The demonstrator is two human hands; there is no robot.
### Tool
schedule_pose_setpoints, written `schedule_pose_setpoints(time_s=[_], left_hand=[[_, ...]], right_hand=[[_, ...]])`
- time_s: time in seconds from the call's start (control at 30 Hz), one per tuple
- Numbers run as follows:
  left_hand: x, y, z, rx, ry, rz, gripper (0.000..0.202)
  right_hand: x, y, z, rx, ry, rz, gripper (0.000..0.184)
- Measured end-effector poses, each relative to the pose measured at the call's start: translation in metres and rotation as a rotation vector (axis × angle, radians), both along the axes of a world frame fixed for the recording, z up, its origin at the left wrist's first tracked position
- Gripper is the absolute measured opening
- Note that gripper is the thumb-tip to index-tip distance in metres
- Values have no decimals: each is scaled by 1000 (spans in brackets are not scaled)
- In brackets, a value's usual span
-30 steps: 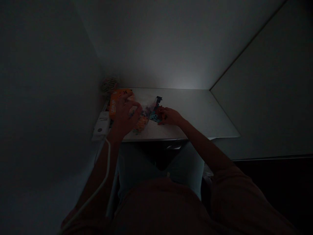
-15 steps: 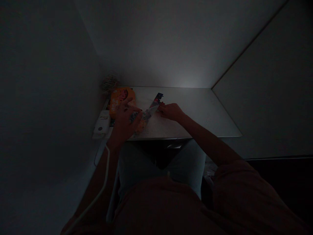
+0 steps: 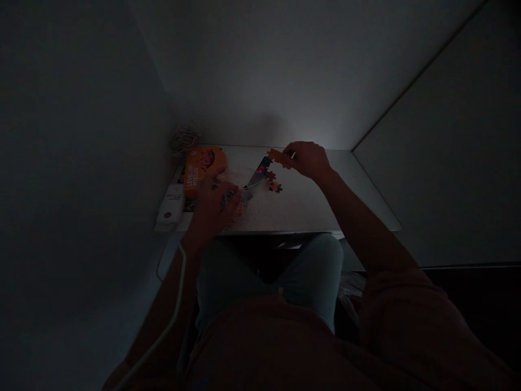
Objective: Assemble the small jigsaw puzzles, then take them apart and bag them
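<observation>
My right hand (image 3: 310,158) pinches an orange puzzle piece (image 3: 278,158), a strip with knobbed edges, near the back of the white table (image 3: 309,209). My left hand (image 3: 215,202) is closed on a clear plastic bag (image 3: 243,202) that has puzzle pieces inside; its thumb and fingers partly hide the bag. A dark blue puzzle strip (image 3: 259,172) with red marks slants between the bag and the orange piece. Beside it lie a small reddish piece (image 3: 270,176) and an orange and dark piece (image 3: 275,187). The scene is dim.
An orange puzzle box (image 3: 205,162) stands at the table's left, behind my left hand. In front of it is a white device (image 3: 171,205) with a cable. A bundle of multicoloured strands (image 3: 185,138) sits in the back left corner. Walls close in behind and at the left.
My right hand has moved from beside the bag up and to the right, with the orange piece now showing in its fingers. Small pieces show on the table where it was.
</observation>
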State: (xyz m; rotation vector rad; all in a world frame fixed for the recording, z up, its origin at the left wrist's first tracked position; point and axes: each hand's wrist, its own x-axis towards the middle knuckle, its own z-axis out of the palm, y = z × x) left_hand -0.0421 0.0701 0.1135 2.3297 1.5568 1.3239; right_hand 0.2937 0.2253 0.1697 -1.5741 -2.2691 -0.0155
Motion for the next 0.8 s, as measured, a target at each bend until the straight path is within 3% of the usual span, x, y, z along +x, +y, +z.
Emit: schedule_pose_setpoints(time_s=[0.1, 0.2, 0.33, 0.43, 0.53, 0.6, 0.67, 0.8], left_hand=[[1, 2, -2, -11, 29, -4, 18], [3, 4, -3, -23, 35, -15, 16], [5, 5, -2, -28, 38, -25, 16], [5, 3, -1, -37, 42, -30, 16], [5, 0, 1, -42, 28, -18, 14], [5, -1, 1, -46, 12, -7, 14], [4, -2, 0, -43, 6, -3, 13], [2, -3, -1, -19, 10, 10, 12]], right_hand=[[1, -3, 28, 76, 134, 75, 46], [-17, -19, 49, 74, 201, 226, 47], [-60, -41, 49, 15, 94, 460, 33], [-72, -34, 26, 14, 24, 493, 30], [-57, -7, -11, 5, 119, 327, 30], [-40, 11, -41, -97, 140, 222, 29], [-27, 22, -72, -228, 102, 152, 44], [-18, 23, -120, -354, 19, 165, 80]])
